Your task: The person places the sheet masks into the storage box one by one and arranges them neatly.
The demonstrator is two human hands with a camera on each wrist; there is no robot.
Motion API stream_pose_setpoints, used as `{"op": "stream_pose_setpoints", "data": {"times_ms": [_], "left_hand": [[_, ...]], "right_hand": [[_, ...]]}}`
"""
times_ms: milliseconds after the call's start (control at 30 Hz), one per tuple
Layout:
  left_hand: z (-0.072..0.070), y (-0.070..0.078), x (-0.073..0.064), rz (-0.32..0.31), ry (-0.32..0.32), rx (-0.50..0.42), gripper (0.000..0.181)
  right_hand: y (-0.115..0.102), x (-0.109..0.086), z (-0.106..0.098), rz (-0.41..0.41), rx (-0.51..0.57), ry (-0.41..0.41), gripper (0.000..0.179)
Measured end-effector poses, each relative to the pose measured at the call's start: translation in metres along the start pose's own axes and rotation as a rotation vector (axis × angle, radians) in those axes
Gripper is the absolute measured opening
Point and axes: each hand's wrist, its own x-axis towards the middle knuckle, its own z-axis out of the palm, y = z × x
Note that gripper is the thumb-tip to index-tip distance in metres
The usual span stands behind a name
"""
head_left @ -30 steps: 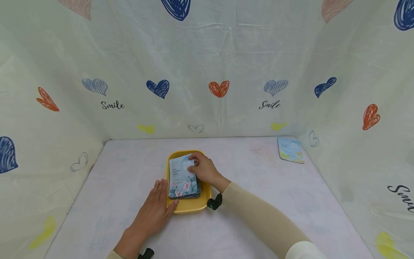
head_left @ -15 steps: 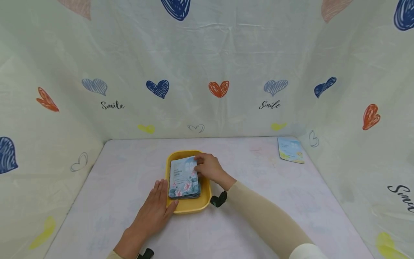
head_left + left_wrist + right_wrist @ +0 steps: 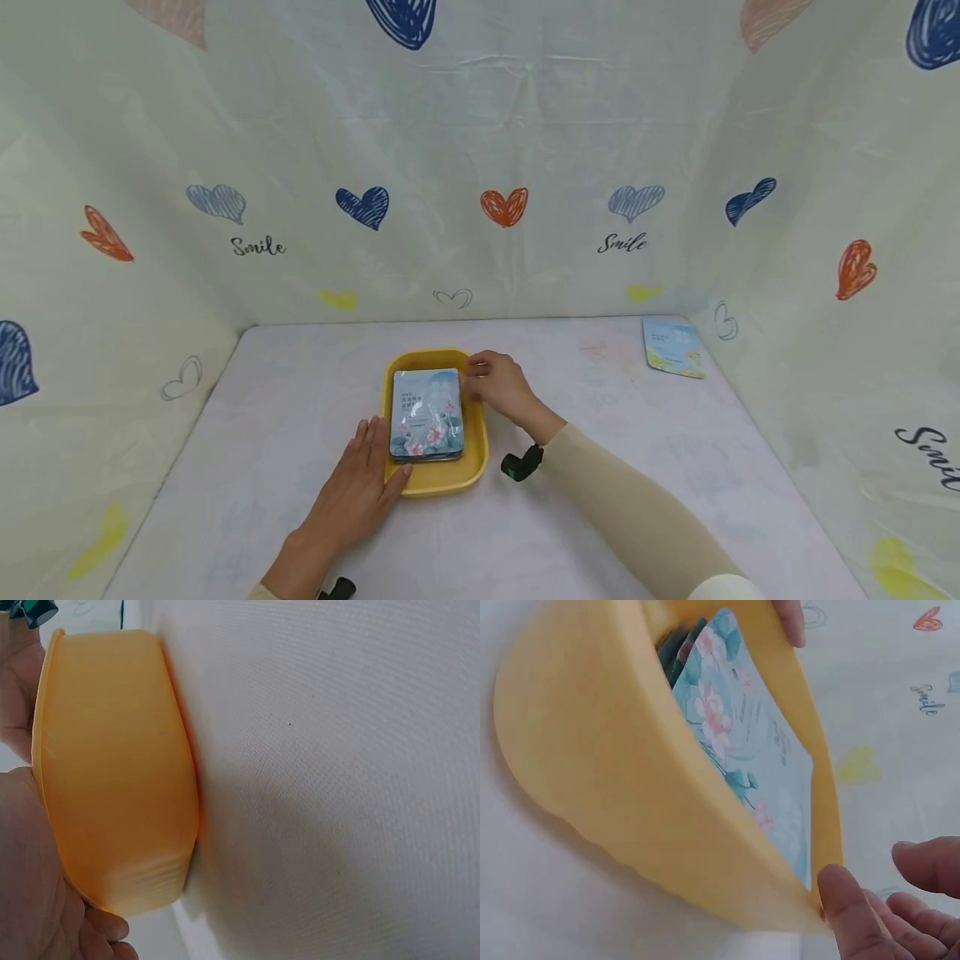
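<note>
A yellow plastic basket [image 3: 438, 482] stands on the table, and a stack of flat blue packets with pink flowers [image 3: 427, 415] lies inside it. My left hand [image 3: 352, 479] lies along the basket's left rim with its fingers straight. At the far right corner of the rim is my right hand [image 3: 506, 387], holding nothing. In the right wrist view a fingertip [image 3: 840, 889] touches the rim, and the thumb stands apart from it. The top packet lies flat; the edges of darker packets [image 3: 676, 656] show beneath it.
Another packet, blue and yellow [image 3: 673, 348], lies at the table's far right corner. A pale curtain with printed hearts [image 3: 504, 207] encloses the back and sides of the white table [image 3: 570, 517].
My right hand has let go of the top packet and moved right to the basket's rim. That packet has settled flat on the stack. The left hand stays put.
</note>
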Motion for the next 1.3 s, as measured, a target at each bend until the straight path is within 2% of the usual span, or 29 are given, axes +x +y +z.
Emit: {"op": "stream_pose_setpoints", "data": {"times_ms": [100,167,333,500,633,900,1100,1300], "left_hand": [[0.000,0.000,0.000,-0.001,0.004,0.008,0.087],[0.000,0.000,0.000,-0.003,0.001,0.010,0.087],[-0.001,0.001,0.000,-0.020,-0.018,0.016,0.088],[-0.001,0.001,0.000,-0.028,-0.024,0.014,0.088],[-0.001,0.001,0.000,-0.016,-0.016,0.013,0.087],[0.000,0.001,-0.001,0.000,0.002,0.013,0.087],[-0.001,0.001,-0.002,0.016,0.024,0.032,0.086],[0.001,0.000,-0.002,0.033,0.057,0.060,0.085]], "right_hand": [[0.004,-0.001,-0.008,-0.041,0.002,0.054,0.038],[0.007,-0.002,-0.014,-0.084,-0.036,0.112,0.036],[0.021,-0.007,-0.036,-0.196,-0.232,0.274,0.039],[0.041,-0.005,-0.069,-0.231,-0.369,0.351,0.044],[0.055,-0.007,-0.100,-0.214,-0.439,0.379,0.047],[0.093,-0.006,-0.169,-0.117,-0.678,0.446,0.055],[0.124,-0.008,-0.215,-0.036,-0.822,0.409,0.061],[0.148,-0.015,-0.244,0.053,-0.923,0.340,0.074]]}}
